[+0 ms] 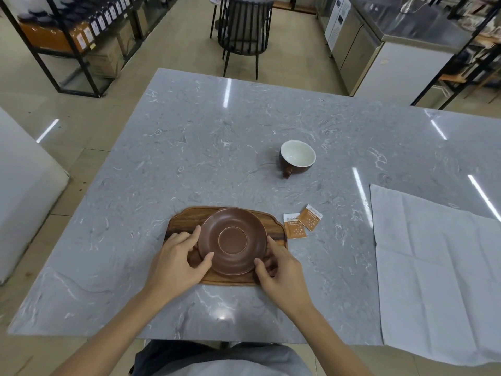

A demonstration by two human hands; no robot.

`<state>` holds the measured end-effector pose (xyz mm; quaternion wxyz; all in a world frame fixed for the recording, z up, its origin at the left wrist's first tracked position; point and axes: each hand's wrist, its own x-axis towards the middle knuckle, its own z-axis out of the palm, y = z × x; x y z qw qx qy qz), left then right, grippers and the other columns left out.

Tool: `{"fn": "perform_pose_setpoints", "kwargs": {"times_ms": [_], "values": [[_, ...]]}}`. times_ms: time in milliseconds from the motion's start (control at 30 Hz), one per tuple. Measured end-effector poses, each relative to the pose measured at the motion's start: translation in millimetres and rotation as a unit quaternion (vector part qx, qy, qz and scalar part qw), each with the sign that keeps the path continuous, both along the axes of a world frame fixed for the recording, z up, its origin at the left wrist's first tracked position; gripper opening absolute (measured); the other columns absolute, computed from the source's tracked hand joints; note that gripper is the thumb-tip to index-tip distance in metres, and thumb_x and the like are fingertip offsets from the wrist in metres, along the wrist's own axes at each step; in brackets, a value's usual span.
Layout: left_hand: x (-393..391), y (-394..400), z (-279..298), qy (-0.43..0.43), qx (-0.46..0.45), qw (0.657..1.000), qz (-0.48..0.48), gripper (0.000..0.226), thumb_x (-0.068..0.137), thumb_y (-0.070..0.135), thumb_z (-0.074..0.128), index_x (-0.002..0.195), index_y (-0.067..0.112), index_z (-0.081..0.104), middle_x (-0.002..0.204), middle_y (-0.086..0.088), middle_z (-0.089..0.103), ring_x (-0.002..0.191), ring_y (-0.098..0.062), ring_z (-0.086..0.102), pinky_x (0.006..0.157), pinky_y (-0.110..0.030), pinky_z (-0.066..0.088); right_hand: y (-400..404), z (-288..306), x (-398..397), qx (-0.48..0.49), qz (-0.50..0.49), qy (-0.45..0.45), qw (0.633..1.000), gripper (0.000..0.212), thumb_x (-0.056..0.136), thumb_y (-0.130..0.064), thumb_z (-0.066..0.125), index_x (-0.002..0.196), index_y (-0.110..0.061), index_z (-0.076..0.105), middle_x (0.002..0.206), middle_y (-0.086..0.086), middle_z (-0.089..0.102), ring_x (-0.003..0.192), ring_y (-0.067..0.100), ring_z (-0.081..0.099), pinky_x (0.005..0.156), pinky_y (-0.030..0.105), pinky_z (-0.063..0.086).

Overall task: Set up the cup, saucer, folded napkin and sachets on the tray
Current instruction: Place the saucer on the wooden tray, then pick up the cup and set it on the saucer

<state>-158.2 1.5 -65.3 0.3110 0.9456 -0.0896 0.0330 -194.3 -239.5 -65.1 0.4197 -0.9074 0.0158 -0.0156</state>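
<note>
A brown saucer lies on the wooden tray near the table's front edge. My left hand grips the saucer's left rim and my right hand grips its right rim. To the right of the tray lie two orange-and-white sachets flat on the table. Farther back stands a brown cup with a white inside, its handle pointing toward me. An unfolded pale napkin is spread out at the right side of the table.
The grey marble table stretches far beyond the tray. A black chair stands behind its far edge. Shelving fills the left of the room, steel counters the right.
</note>
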Motion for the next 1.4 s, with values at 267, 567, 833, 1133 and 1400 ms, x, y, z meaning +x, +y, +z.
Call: {"fn": "perform_pose_setpoints", "kwargs": {"times_ms": [267,567,833,1133,1400], "values": [[-0.7,0.9,2.6,0.011,0.003,1.000,-0.002,0.086,0.078,0.064,0.051,0.143,0.008,0.055,0.078,0.007,0.056,0.077,-0.013,0.054,0.062,-0.028,0.055,-0.2,-3.9,-0.9,0.008,-0.010,-0.007,1.000,0.057,0.092,-0.025,0.068,0.146,-0.024,0.053,0.088,-0.007,0.066,0.073,0.008,0.066,0.066,0.024,0.058],[39.5,23.4,28.2,-0.017,0.005,1.000,0.006,0.053,0.088,0.057,0.051,0.111,0.018,0.078,0.081,0.012,0.077,0.067,-0.007,0.069,0.069,-0.031,0.059,-19.2,7.0,12.9,0.032,-0.033,-0.011,0.999,0.032,0.094,-0.032,0.068,0.125,-0.024,0.067,0.089,-0.011,0.072,0.078,0.006,0.069,0.071,0.024,0.058],[143.2,20.5,62.8,-0.016,0.029,0.996,-0.081,0.028,0.094,0.021,0.066,0.121,0.014,0.073,0.107,-0.002,0.073,0.088,-0.019,0.067,0.078,-0.035,0.056,-58.0,36.9,67.9,0.051,-0.100,-0.034,0.993,0.017,0.095,-0.022,0.066,0.111,-0.023,0.072,0.090,-0.015,0.073,0.081,-0.007,0.067,0.067,0.004,0.047],[231.3,-50.0,69.9,0.103,-0.042,0.977,-0.182,0.076,0.078,0.045,0.083,0.145,0.028,0.050,0.132,0.016,0.059,0.120,-0.009,0.057,0.094,-0.032,0.054,-82.8,35.5,117.7,0.137,-0.164,0.030,0.977,0.013,0.094,-0.029,0.064,0.101,-0.027,0.074,0.087,-0.006,0.077,0.075,0.007,0.073,0.069,0.027,0.058],[302.7,-120.6,49.7,0.165,0.009,0.945,-0.281,0.101,0.071,0.033,0.090,0.153,0.035,0.031,0.152,0.015,0.044,0.130,-0.009,0.049,0.095,-0.026,0.047,-87.4,14.4,163.1,0.221,-0.187,0.087,0.953,0.019,0.094,-0.035,0.068,0.110,-0.027,0.071,0.091,0.001,0.076,0.081,0.017,0.073,0.078,0.040,0.062]]}}
